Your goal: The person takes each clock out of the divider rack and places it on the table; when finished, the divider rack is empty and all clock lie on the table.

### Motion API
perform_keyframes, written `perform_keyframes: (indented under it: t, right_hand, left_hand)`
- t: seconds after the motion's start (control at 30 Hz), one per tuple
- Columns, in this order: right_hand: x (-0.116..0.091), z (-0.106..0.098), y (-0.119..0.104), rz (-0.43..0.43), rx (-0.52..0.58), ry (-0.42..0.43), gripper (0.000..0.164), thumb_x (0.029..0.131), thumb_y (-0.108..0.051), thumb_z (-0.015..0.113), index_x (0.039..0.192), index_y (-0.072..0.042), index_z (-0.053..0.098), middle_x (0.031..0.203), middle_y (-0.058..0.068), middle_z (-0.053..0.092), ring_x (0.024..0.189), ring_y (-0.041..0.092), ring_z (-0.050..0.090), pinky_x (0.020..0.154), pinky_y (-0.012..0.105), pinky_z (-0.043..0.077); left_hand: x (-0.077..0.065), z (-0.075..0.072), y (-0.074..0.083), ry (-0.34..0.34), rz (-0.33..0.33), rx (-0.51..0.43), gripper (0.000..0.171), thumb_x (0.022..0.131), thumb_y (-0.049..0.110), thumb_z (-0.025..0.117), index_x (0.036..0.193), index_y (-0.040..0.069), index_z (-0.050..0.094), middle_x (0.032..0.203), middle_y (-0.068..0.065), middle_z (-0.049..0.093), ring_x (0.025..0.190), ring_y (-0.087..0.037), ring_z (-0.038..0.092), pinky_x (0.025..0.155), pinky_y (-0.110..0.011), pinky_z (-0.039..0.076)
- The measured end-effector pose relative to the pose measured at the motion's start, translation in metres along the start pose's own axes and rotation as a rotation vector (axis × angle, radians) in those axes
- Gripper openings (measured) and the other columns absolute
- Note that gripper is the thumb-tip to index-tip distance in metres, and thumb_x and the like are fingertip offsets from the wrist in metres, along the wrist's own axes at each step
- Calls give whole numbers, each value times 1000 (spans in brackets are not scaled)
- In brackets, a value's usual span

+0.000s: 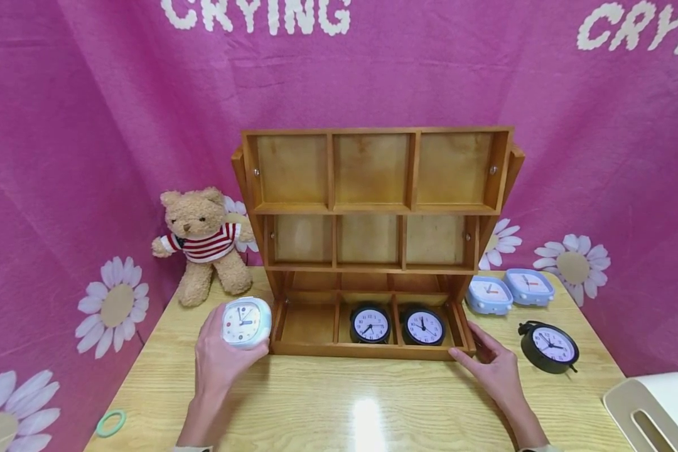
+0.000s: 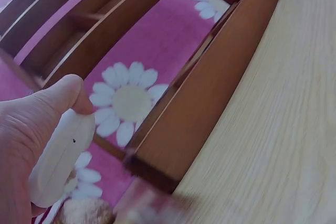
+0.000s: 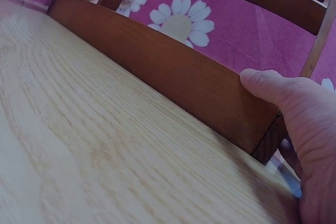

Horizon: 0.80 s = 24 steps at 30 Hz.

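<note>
The left hand (image 1: 217,355) grips a pale blue-and-white clock (image 1: 243,321), just beside the wooden rack (image 1: 316,349); the right hand (image 1: 494,369) holds the rack's front right corner. Two black clocks (image 1: 370,324) sit in its bottom middle and right compartments. On the tabletop (image 1: 311,402), a teddy bear (image 1: 203,248) sits left, two blue clocks (image 1: 529,287) and a third black clock (image 1: 549,346) right

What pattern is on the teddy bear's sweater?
The sweater has red and white stripes, showing best in the head view.
</note>
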State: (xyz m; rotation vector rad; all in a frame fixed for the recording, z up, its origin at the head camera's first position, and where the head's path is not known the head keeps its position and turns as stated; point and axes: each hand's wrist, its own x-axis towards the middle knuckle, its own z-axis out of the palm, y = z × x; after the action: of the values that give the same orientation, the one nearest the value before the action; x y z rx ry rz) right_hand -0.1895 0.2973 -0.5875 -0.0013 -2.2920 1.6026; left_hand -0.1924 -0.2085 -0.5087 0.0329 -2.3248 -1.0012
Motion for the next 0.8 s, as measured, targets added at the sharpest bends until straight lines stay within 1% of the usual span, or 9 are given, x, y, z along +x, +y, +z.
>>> perform_keyframes:
  t: [0.13,0.23,0.33,0.43,0.5,0.63,0.8]
  right_hand:
    - [1,0,0,7,7,0,70,83,-8,89,147,-1,59,147,24,57,119,-14,54,96,8,46]
    - [1,-1,0,13,25,-3,70,83,-7,89,146,-2,59,147,24,56,119,-13,54,96,10,46]
    - [0,-1,0,15,32,-9,70,83,-8,89,147,-3,59,147,24,57,119,-12,55,96,10,46]
    - [-1,-1,0,14,26,-7,70,83,-9,89,147,-4,60,146,22,58,119,-12,55,96,9,46]
    - [-2,-1,0,10,14,-4,70,84,-9,89,147,-4,60,146,22,58,119,-13,55,95,9,46]
    - [-2,-1,0,11,-5,-4,71,83,-11,90,147,-4,59,146,22,58,118,-14,54,95,8,46]
    - [-1,-1,0,-5,-11,-2,71,82,-10,90,146,-3,60,145,22,59,117,-14,55,95,8,46]
  left_hand:
    - [7,-3,-13,-11,-26,-29,97,53,20,97,140,-2,57,129,-21,64,115,-39,61,99,-59,53]
    - [13,-2,-24,-29,-66,-37,95,56,19,96,140,-2,57,128,-20,64,116,-38,60,100,-58,51]
    - [16,0,-36,-48,-109,-24,98,57,20,95,144,-3,54,134,-22,62,120,-40,59,103,-59,49]
    - [19,3,-45,-75,-135,-11,99,59,21,94,145,-5,52,138,-24,60,123,-43,57,104,-60,47]
    - [20,5,-50,-100,-151,-7,99,60,21,93,146,-6,51,141,-26,58,125,-44,56,106,-60,46]
    - [20,8,-58,-151,-211,1,100,62,22,92,147,-9,49,145,-30,54,130,-46,53,110,-59,44]
    - [19,12,-65,-192,-284,-11,102,62,20,92,149,-8,47,146,-30,54,130,-45,53,110,-57,43]
